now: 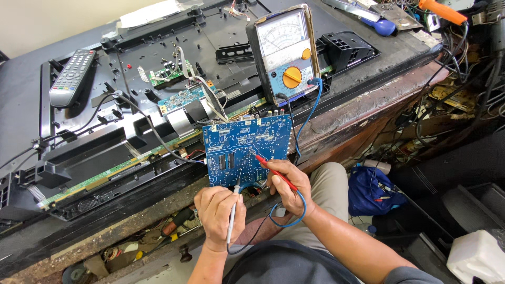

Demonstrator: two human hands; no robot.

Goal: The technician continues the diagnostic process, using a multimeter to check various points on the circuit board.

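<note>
A blue circuit board stands tilted at the near edge of an opened flat television. My right hand grips a red test probe whose tip touches the board near its right middle. My left hand holds a white-handled probe, its tip against the board's lower edge. Blue and black leads run from the probes up to an analog multimeter, which leans upright behind the board.
A grey remote control lies on the television's back at the left. Small green boards and ribbon cables sit mid-panel. Screwdrivers lie far right. Tangled wires, a blue bag and a white box crowd the right side.
</note>
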